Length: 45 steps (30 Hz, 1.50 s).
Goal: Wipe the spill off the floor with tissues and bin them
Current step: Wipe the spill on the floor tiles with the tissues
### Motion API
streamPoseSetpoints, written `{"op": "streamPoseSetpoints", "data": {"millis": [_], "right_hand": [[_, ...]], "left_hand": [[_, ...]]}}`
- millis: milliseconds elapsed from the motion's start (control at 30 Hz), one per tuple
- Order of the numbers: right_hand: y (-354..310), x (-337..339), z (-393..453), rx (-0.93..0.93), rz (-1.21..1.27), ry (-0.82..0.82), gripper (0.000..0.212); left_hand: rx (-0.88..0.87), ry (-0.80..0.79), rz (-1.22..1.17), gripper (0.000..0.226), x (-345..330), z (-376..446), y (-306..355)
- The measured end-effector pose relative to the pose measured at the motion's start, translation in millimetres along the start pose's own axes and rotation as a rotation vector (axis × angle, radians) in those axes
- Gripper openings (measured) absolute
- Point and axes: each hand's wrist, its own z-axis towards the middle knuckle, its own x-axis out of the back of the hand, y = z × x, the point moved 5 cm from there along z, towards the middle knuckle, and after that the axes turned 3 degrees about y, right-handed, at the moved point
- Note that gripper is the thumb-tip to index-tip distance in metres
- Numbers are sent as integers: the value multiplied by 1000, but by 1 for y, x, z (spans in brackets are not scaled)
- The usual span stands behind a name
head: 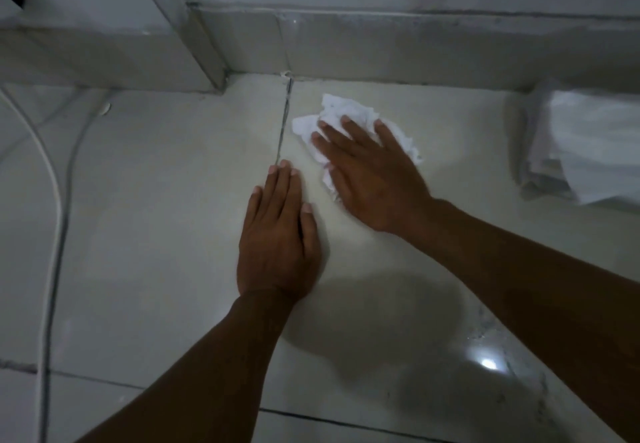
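A crumpled white tissue (pixel 341 115) lies on the pale floor tile (pixel 166 172) near the wall's base. My right hand (pixel 372 179) lies flat on top of it, fingers spread, pressing it onto the tile. Part of the tissue is hidden under the palm. To its left, my left hand (pixel 277 234) rests flat on the bare floor with fingers together, holding nothing. Its fingertips touch the dark grout line (pixel 284 120). No wet patch can be told apart in the dim light. No bin is in view.
A skirting ledge (pixel 381 47) runs along the wall just beyond the tissue. A white cable (pixel 52 200) curves down the floor at the left. A white plastic bag or cloth (pixel 585 148) sits at the right edge. A light reflection (pixel 486 363) glints on the tile.
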Motion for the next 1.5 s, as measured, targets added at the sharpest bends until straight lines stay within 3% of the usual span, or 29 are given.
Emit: {"op": "streamPoseSetpoints", "data": {"millis": [133,200,267,333,500,567,633,733,800,933,1000,1200,1267,1400,1500], "right_hand": [[12,1,14,-289,9,25,53],[-13,-3,17,-196,15,6,55],[-33,-8,2,31,-10,-30,56],[-27,-7,-24,72,-21,-24,55],[9,-6,-58,-420,16,69,53],[-13,-9,-62,-361,31,56,54],[-43,-12,-78,-162,17,45,54],[-46,-10,-113,-22,23,15,53],[-25,-7,-125,-107,-24,16,52],[12,-1,-113,-463,26,16,54],[-3,-3,-117,-411,44,13,55],[-39,-8,-192,62,-48,-85,55],[-32,-6,-185,47,-69,-60,54],[-57,-11,-169,-218,37,-15,56],[-92,-19,-209,-28,-14,-24,56]], "left_hand": [[7,-19,6,54,-2,1,-1],[22,-22,3,55,-2,0,-2],[31,-17,-9,54,-1,1,-3],[27,-10,-27,54,-1,1,-3],[28,-27,-18,56,-3,2,-5],[15,-22,-2,56,-3,0,-4],[-7,-20,11,56,-2,0,-2],[-20,-26,7,55,-1,0,-2],[-25,-32,-13,55,0,-2,-1],[-68,-53,-12,53,1,-13,6],[-73,-84,-2,53,0,-28,13],[-121,-179,-3,56,7,-102,29],[-122,-182,-9,57,10,-117,29],[-111,-191,-1,56,18,-144,31],[-119,-202,-20,53,24,-175,33]]}}
